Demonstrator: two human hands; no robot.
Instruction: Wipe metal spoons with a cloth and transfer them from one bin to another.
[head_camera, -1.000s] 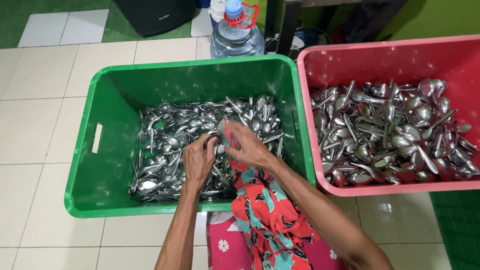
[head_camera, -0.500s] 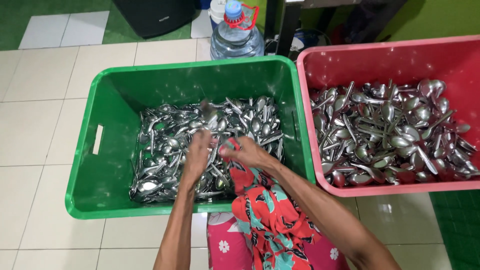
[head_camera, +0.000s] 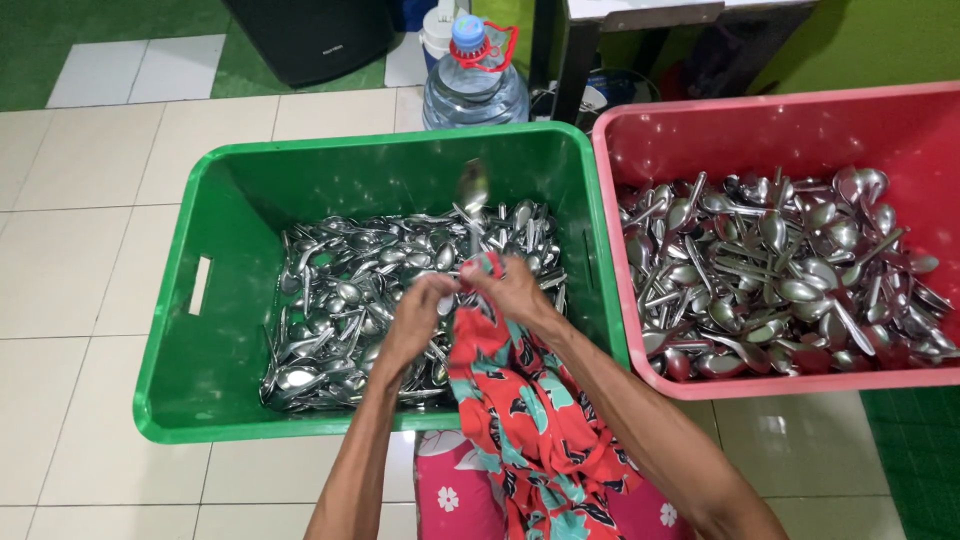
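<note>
My left hand: my left hand (head_camera: 415, 312) is over the middle of the green crate (head_camera: 200, 360), fingers curled in tight. It pinches something small where it meets the cloth; I cannot tell just what.
My right hand: my right hand (head_camera: 512, 288) is right beside the left one, touching it. It is closed on the top end of the red flowered cloth (head_camera: 520, 400).
The spoon: one shiny spoon (head_camera: 473, 200) stands up just above my hands. Its round bowl is at the top, near the far wall of the crate. Its handle runs down into the cloth by my right hand.
Which way it lies: the spoon's long side points away from me, toward the far edge of the crate. My right hand is the nearer one.
The cloth: it hangs from my hands, over the near edge of the crate, down to my lap.
The pile: lots of spoons (head_camera: 340, 300) lie in the green crate, mostly on the near side.
Next door: a red crate (head_camera: 640, 385) sits touching the green one on its right. It holds more spoons too.
Far side: a water bottle (head_camera: 473, 85) stands on the floor behind the green crate.
</note>
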